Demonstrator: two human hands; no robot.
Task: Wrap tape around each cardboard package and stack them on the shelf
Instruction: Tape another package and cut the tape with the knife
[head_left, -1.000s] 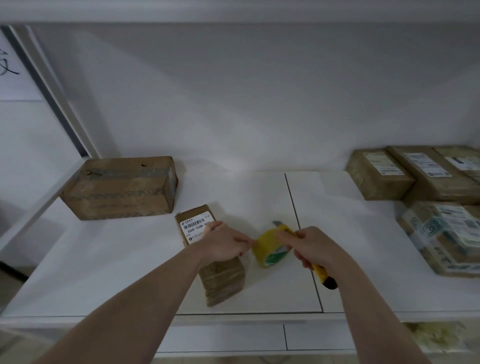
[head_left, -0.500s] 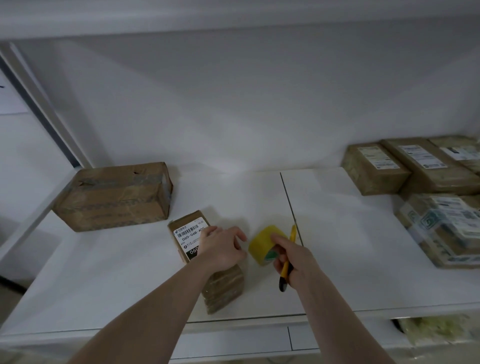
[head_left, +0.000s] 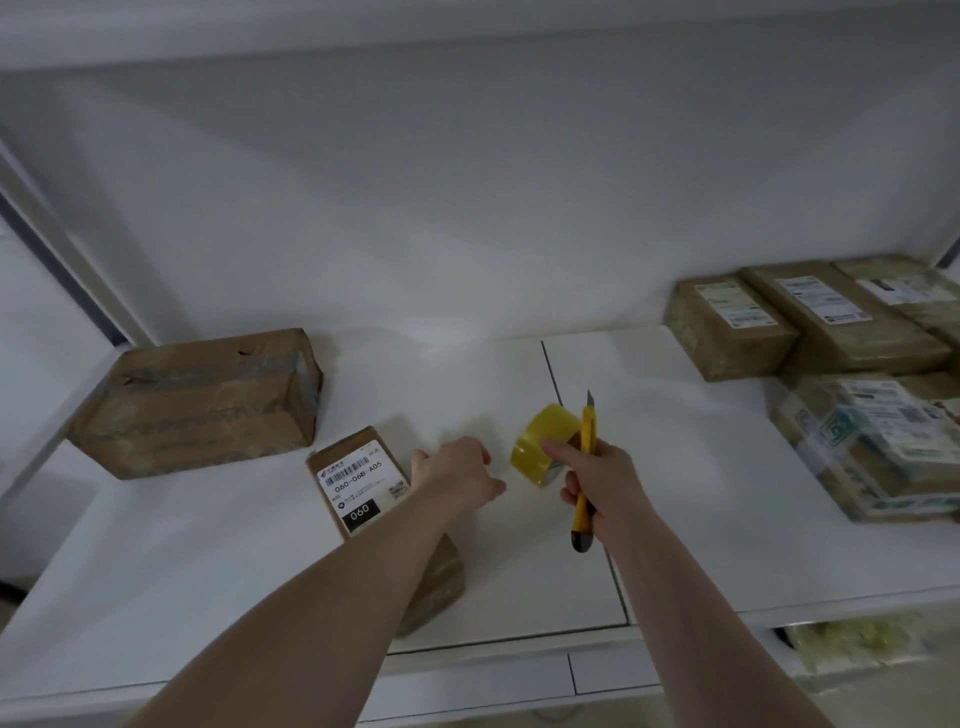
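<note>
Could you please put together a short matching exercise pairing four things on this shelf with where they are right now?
Things:
1. tape roll
2. utility knife
3. labelled package
4. large taped box

Places:
A. far left of the shelf, touched by no hand
B. gripped in the right hand, blade pointing away
C. under the left forearm, beside the left hand
D. between the two hands, with the right hand's forefinger on it

Pairs: 1-D, 2-B, 3-C, 4-A

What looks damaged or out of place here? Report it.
The large box at back left looks battered: its top is dented, torn and crossed by old tape. The utility knife in the right hand has its blade out, pointing away beside the tape roll.
</note>
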